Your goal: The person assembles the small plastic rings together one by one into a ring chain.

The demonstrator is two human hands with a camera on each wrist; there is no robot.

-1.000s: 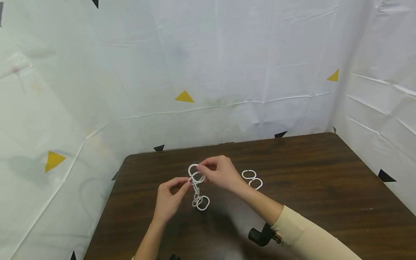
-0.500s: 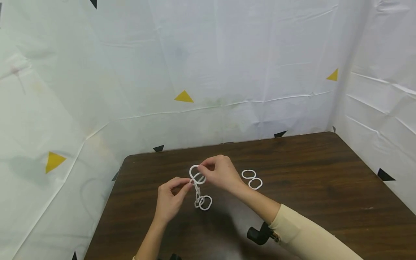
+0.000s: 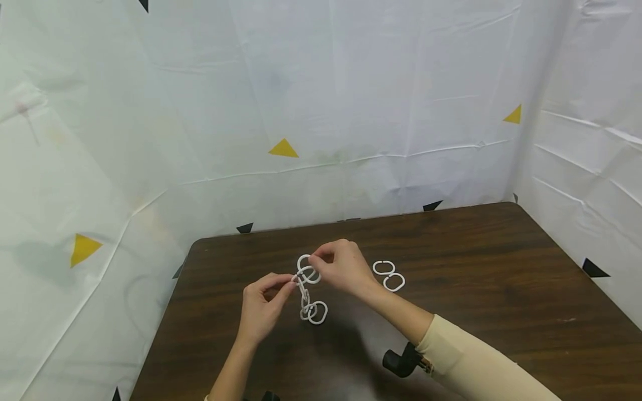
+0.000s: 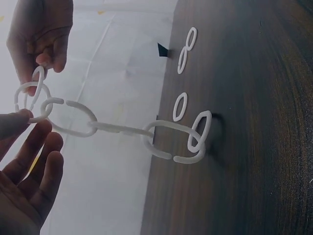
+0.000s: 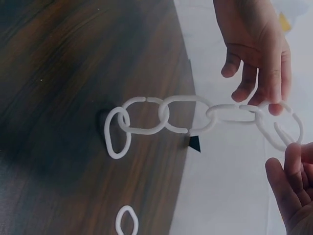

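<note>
A: Noticed what edges and room around the wood-grain table (image 3: 481,267)?
B: Saw white sheeting (image 3: 351,83) right along the table's far edge. Found more width toward the table's right edge than toward its left.
A: Held what, and where?
B: Dangled the white plastic chain (image 4: 121,129) over the table's left half. Pinched an upper link between thumb and forefinger of the left hand (image 3: 263,306), and the chain's top end with the right hand (image 3: 343,267), fingertips drawn together.
A: Counted how many?
B: Counted at least five links in the chain; could not tell exactly among the fingertips. Found two loose links (image 3: 393,274) near the table's middle, touching or nearly so, plus a third loose link (image 4: 175,110) on the table, nearer the chain. Counted three yellow triangles (image 3: 285,149) around the table.
</note>
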